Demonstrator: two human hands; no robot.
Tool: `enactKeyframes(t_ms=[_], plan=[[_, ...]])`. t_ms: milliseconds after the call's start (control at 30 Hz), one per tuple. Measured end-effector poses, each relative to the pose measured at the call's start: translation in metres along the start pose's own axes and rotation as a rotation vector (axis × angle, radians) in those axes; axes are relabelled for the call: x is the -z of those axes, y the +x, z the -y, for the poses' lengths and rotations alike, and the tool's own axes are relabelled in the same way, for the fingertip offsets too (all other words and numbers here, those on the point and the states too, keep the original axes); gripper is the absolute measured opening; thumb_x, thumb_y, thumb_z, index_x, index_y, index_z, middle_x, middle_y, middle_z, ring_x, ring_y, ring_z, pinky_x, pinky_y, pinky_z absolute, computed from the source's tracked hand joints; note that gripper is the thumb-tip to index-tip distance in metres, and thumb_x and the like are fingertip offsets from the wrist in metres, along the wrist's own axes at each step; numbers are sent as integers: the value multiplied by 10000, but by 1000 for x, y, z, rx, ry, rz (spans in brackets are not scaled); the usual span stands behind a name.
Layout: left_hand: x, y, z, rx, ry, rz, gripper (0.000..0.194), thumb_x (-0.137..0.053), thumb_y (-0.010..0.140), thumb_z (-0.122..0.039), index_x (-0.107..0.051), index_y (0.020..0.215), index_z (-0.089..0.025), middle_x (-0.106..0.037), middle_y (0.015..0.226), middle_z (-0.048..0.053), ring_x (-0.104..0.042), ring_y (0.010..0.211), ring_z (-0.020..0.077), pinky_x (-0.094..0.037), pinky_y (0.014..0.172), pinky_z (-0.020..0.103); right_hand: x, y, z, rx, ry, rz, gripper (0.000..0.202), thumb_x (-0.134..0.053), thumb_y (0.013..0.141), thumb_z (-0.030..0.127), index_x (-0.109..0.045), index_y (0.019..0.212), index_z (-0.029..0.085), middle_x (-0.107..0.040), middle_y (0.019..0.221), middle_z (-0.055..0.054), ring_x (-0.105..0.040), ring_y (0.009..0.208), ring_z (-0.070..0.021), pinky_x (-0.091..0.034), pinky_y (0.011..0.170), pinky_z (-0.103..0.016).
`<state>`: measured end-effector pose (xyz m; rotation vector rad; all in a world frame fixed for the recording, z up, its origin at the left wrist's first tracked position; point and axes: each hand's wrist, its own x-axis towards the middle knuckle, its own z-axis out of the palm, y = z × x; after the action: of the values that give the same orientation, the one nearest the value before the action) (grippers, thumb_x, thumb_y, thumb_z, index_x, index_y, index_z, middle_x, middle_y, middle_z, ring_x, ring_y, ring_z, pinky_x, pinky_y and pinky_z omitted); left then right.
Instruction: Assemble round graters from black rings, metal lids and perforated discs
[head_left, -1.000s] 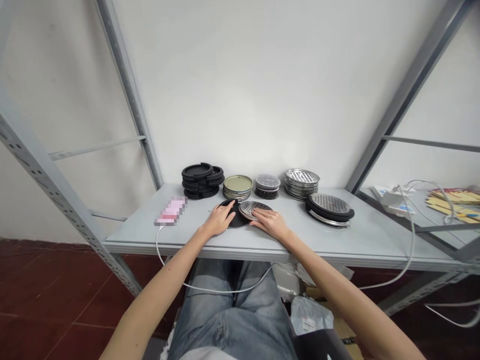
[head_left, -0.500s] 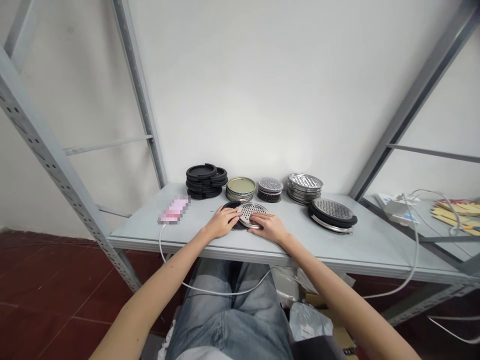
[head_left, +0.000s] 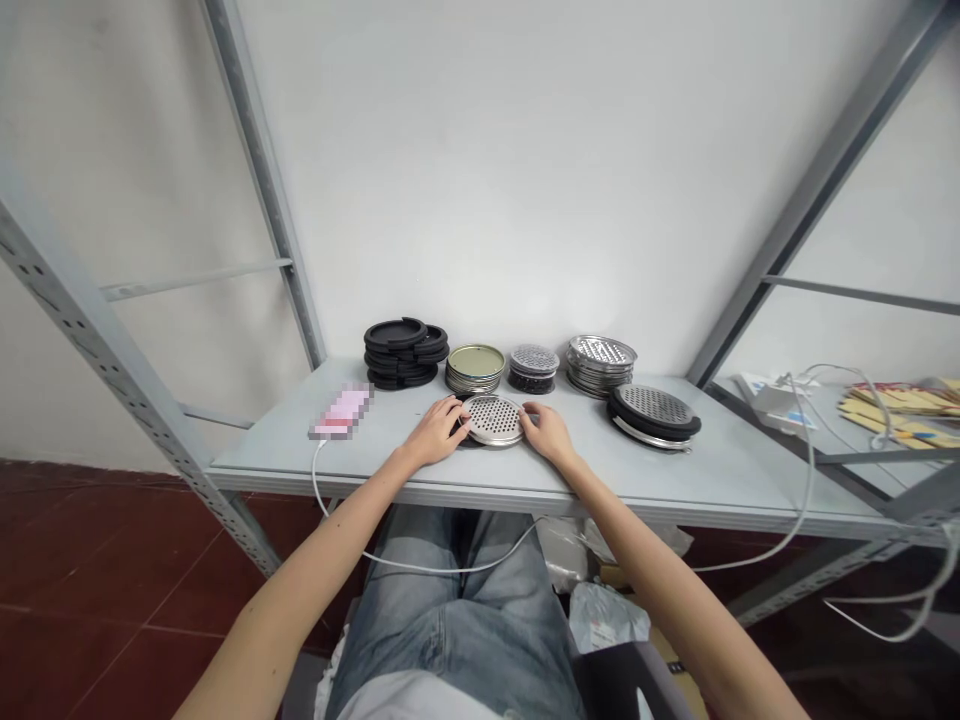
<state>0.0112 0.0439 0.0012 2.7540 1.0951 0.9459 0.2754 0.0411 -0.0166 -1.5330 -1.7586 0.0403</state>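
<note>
Round perforated steel disc (head_left: 493, 419) now sits squarely over the black rubber ring — a second ago it lay offset to the ring's right. Left hand (head_left: 437, 432) and right hand (head_left: 548, 432) cup its edges, fingers half-curled, on the grey worktop (head_left: 675, 475).

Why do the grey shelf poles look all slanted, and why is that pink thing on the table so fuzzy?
Head view: the wide lens splays the shelf poles outward at the edges; the pink thing is blocked into squares, not out of focus; soft even light, faint shadows; the hands and the perforated metal disc look sharp.
</note>
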Motion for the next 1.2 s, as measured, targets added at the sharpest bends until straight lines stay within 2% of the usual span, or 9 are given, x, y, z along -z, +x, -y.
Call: enactKeyframes(t_ms=[100,167,300,500,800,967,1067,1200], plan=[[-1,-1,2,30,-14,9,273,-433,950,-359,-565,1118,-189,-503,1345,121,-384,1341,253,-325,1129,461,0,1,-1,1,86,102,301,-486,897,370,-703,965,173,-739,911,-97,-694,839,-235,-535,781,-355],[-3,-1,4,51,-48,2,286,-452,940,-362,-549,1142,-183,-480,1369,130,-368,1357,254,-320,1135,454,2,1,0,2,144,123,293,-494,891,373,-708,938,178,-744,875,-78,-699,796,-220,-538,755,-335],[-7,-1,9,111,-90,-18,442,-510,908,-418,-495,1269,-163,-406,1444,159,-327,1390,269,-301,1148,456,3,1,0,5,210,141,270,-512,880,349,-711,940,178,-746,900,-74,-704,778,-204,-546,738,-311],[-11,0,14,111,-76,23,533,-481,918,-459,-490,1348,-144,-419,1470,144,-295,1415,270,-270,1165,473,2,1,-2,71,248,182,264,-529,873,323,-703,995,166,-743,936,-83,-702,841,-209,-556,769,-321],[-11,1,14,97,-86,-22,522,-473,920,-449,-531,1317,-115,-515,1396,145,-366,1381,263,-332,1139,470,5,2,0,197,218,252,355,-494,910,401,-675,1130,189,-719,1072,-77,-676,973,-239,-534,867,-377],[-9,-1,11,110,-90,-26,535,-490,911,-451,-512,1330,-121,-471,1434,146,-360,1386,268,-315,1150,469,-2,4,-2,261,91,194,458,-467,919,481,-655,1184,158,-651,1216,-138,-602,1142,-284,-447,1010,-462],[-8,-2,11,135,-99,-112,498,-470,924,-421,-508,1325,-128,-448,1450,141,-371,1378,248,-321,1153,429,-5,4,-5,239,90,183,505,-459,915,517,-635,1213,149,-614,1271,-154,-561,1202,-288,-411,1049,-476],[-9,0,17,268,-63,-288,400,-403,943,-331,-547,1254,-125,-564,1318,149,-481,1278,253,-366,1119,438,-1,3,-6,91,197,150,524,-479,902,524,-609,1238,144,-605,1283,-156,-562,1201,-284,-433,1031,-482]])
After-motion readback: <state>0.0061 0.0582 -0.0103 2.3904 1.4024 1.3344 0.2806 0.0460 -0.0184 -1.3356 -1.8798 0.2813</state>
